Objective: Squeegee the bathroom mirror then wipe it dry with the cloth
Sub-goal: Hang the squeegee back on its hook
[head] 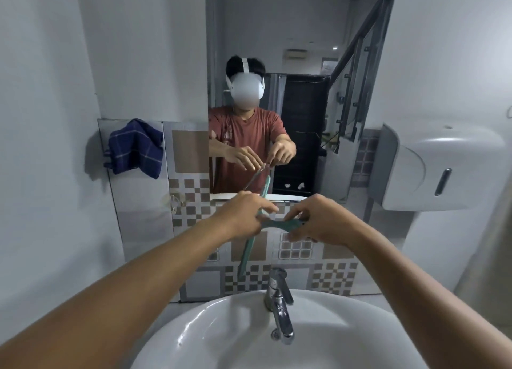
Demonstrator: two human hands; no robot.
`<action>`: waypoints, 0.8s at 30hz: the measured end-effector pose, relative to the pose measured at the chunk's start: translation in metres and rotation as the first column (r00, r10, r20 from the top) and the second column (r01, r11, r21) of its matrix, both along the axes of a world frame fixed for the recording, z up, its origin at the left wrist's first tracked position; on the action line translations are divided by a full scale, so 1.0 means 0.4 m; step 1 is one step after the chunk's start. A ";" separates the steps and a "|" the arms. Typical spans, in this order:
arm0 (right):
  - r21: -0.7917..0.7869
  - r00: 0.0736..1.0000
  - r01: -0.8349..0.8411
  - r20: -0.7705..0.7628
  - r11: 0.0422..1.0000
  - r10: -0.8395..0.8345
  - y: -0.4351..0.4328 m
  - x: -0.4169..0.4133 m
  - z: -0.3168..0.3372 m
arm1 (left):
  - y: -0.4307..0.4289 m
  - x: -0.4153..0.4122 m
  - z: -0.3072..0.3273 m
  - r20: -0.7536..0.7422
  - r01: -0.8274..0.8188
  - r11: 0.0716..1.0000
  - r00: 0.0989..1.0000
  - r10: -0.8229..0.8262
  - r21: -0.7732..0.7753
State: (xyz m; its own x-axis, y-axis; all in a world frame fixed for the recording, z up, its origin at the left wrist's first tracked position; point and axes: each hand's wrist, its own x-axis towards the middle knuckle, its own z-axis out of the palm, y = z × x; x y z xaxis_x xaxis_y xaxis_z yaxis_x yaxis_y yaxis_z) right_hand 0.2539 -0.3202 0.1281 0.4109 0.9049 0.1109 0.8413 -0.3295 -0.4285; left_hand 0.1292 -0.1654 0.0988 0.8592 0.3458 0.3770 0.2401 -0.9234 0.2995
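Note:
The mirror (304, 50) hangs on the wall above the tiled splashback. A teal squeegee (250, 248) is held in front of the tiles, just below the mirror's lower edge. Its blade runs almost upright, tilted from lower left to upper right. My left hand (243, 215) pinches the blade near its middle. My right hand (318, 220) grips the teal handle, which points to the right. A dark blue checked cloth (135, 147) hangs on a wall hook at the left, well away from both hands.
A white basin (210, 327) with a chrome tap (278, 299) sits directly under my hands. A white paper dispenser (443, 169) juts from the right wall. Patterned tiles (296, 248) cover the wall behind the squeegee.

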 end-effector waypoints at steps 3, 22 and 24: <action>-0.029 0.999 -0.033 0.013 0.999 0.034 -0.015 0.013 0.047 | -0.021 -0.001 -0.006 -0.002 0.016 0.999 1.000 -0.016 -0.032; 0.449 0.997 0.034 -0.082 0.893 0.003 0.053 -0.046 0.052 | -0.017 -0.127 0.015 0.053 -0.048 0.905 0.996 0.078 -0.422; 0.539 0.993 0.037 -0.111 0.842 0.028 0.073 -0.071 0.049 | -0.010 -0.147 0.019 0.090 -0.011 0.865 0.994 0.065 -0.501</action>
State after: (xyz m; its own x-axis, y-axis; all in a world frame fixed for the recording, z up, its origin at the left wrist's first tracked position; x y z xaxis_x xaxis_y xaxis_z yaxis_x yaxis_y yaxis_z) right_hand 0.2254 -0.2909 0.1478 0.4536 0.7131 0.5346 0.7770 -0.0226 -0.6291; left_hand 0.0703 -0.1694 0.1062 0.8086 0.5421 0.2286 0.2155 -0.6345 0.7423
